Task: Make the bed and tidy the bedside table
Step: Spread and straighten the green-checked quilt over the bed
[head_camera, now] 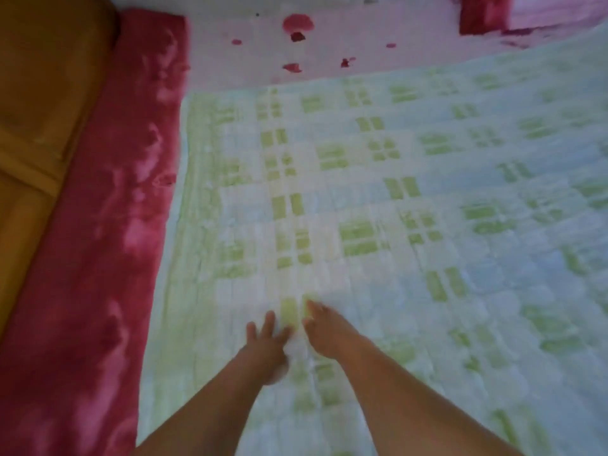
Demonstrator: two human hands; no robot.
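A pale quilt (411,209) with a check of green blocks lies spread flat over the bed and fills the middle and right of the view. It runs out of the frame on the right and at the near edge. Its left edge and far edge are both in sight, and they meet in a corner at the far left.

Two bare forearms reach in from the near edge. The left hand (265,343) and the right hand (324,330) rest side by side on the near part of the quilt, just apart, with a green block showing between them. Both are palm down with the fingers stretched forward. Each grip is wide and flat against the cloth and holds nothing. The hands are blurred, so single fingers are hard to tell apart, and the right thumb cannot be made out.

Under the quilt lies a sheet (108,225). To the left it shows as a broad band of mottled deep red and pink, running from the far edge to the near left corner. Beyond the far edge of the quilt the same bedding is pale pink with scattered dark red blotches.

At the far right corner a red and pink shape (487,14) is cut off by the frame; it may be a pillow, but that is unclear. Along the far left an orange-brown surface (39,93) borders the sheet, too blurred to identify.
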